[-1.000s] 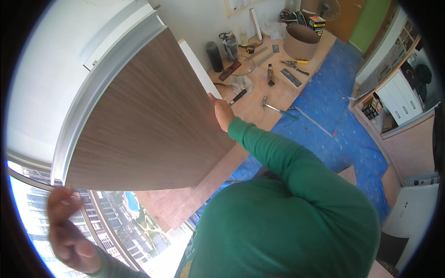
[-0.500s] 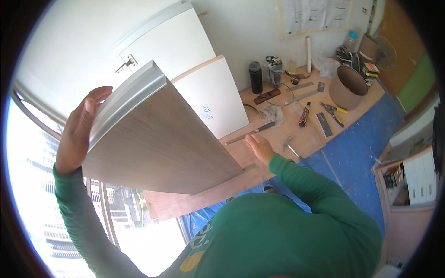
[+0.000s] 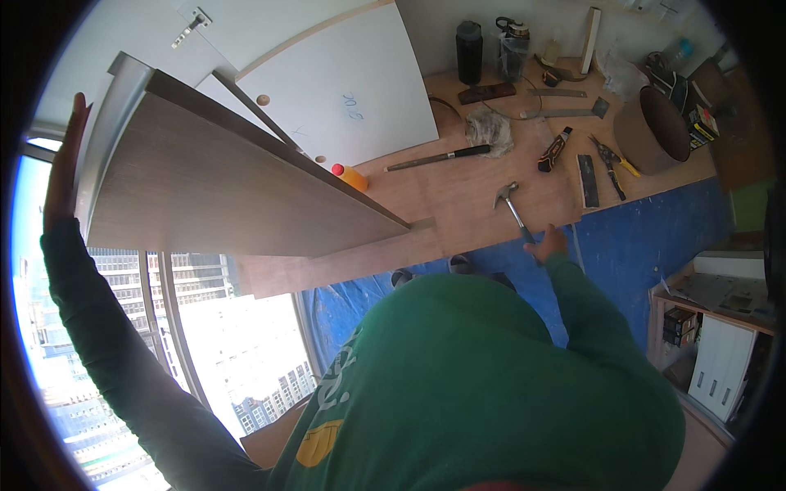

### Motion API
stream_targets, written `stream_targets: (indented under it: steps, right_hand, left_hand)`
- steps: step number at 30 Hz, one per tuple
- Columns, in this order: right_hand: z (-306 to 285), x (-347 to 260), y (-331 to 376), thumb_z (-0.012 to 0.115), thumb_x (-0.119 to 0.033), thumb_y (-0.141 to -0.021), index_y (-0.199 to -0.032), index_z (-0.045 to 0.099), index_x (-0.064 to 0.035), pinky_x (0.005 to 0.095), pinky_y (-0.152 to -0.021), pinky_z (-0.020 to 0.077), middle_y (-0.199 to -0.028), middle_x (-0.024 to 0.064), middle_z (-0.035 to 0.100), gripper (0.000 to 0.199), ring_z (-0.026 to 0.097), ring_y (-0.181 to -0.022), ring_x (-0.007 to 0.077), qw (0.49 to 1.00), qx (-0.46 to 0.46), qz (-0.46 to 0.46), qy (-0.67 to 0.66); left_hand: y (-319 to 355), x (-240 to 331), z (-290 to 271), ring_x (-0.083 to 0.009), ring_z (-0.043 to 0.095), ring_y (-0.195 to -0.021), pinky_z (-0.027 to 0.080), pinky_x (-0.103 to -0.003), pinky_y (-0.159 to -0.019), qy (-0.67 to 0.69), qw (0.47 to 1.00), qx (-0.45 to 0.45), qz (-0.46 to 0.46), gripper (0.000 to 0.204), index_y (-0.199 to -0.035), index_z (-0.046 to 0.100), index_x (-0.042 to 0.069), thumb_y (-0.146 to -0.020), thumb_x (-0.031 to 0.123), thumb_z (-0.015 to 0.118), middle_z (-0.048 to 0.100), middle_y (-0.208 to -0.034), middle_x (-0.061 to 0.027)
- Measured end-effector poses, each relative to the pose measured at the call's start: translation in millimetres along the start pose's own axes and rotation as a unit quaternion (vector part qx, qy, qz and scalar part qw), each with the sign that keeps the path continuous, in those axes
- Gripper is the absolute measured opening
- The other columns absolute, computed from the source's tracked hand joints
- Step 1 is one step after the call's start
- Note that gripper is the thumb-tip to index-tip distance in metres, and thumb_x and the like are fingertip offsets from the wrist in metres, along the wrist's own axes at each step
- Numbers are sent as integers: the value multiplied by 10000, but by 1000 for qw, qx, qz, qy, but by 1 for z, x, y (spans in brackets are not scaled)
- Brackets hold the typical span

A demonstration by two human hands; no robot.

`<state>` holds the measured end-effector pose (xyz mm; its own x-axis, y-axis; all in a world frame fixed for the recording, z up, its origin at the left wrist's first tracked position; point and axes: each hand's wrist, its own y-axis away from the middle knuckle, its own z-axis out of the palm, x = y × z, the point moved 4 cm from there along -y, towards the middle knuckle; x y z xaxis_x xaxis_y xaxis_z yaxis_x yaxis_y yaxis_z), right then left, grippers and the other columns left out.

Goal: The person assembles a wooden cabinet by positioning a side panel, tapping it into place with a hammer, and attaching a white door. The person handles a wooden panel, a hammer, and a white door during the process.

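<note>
A tall wood-grain panel (image 3: 237, 176) with a silver metal edge strip (image 3: 115, 123) stands tilted at the left, its lower end on the plywood top. My left hand (image 3: 67, 168) lies against that strip with its fingers stretched out. At the right, my right hand (image 3: 552, 244) has its fingers closed about the handle end of a claw hammer (image 3: 512, 209). The hammer's head rests on the plywood, and its dark grip juts past the front edge. An orange bottle with a red cap (image 3: 350, 177) shows partly behind the panel.
White boards (image 3: 344, 90) lean on the wall behind. Along the plywood (image 3: 458, 192) lie a file (image 3: 434, 159), a utility knife (image 3: 555, 150), snips (image 3: 610, 164) and a black block (image 3: 588, 181). A brown bucket (image 3: 651, 131) stands right. Blue sheeting (image 3: 639, 233) covers the floor; windows (image 3: 237, 327) are left.
My right hand has moved from over the plywood to the hammer's handle and closed there. My view has shifted, and the orange bottle has come into sight beside the panel.
</note>
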<state>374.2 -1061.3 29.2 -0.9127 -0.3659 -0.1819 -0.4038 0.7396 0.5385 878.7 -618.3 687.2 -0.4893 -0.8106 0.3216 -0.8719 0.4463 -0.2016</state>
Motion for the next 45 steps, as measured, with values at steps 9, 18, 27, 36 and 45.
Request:
stream_targets:
  steps: [9, 18, 27, 36, 45]
  right_hand:
    - [55, 7, -42, 908, -309, -733, -1442, 389, 67, 443, -1092, 466, -1400, 282, 562, 956, 556, -1308, 414, 991, -30, -44, -121]
    - [83, 15, -61, 839, -257, -801, -1187, 478, -3, 512, -898, 514, -1132, 266, 659, 586, 647, -1080, 460, 980, 48, -93, -170]
    - [87, 14, -58, 797, -222, -848, -1149, 483, -27, 521, -844, 509, -1056, 248, 666, 477, 649, -993, 483, 983, 27, -114, -138]
    - [74, 8, -59, 795, -201, -862, -1125, 480, -15, 496, -842, 505, -1060, 256, 655, 451, 645, -988, 476, 983, 1, -128, -129]
    - [65, 6, -62, 783, -268, -866, -1090, 513, -35, 520, -812, 507, -1009, 236, 675, 421, 659, -948, 457, 989, -35, -125, -73]
  left_hand:
    - [42, 2, -9, -364, 384, -1484, 212, -585, -1228, -57, 995, -61, 51, 984, -1523, 457, 124, -906, 855, 228, 443, -1574, -185]
    - [112, 12, -27, -354, 374, -1492, 200, -607, -1234, -134, 981, -122, 71, 896, -1543, 418, 167, -952, 798, 183, 427, -1589, -160]
    - [144, 7, -51, -344, 388, -1484, 200, -611, -1240, -253, 957, -134, 32, 805, -1532, 426, 170, -1000, 715, 164, 440, -1579, -155]
    - [154, 21, -48, -364, 410, -1468, 215, -598, -1235, -203, 974, -95, 23, 852, -1505, 459, 86, -1001, 697, 145, 492, -1531, -193]
    - [140, 19, -51, -351, 426, -1450, 265, -561, -1225, -224, 966, -123, 38, 866, -1504, 444, 61, -1002, 723, 199, 498, -1517, -197]
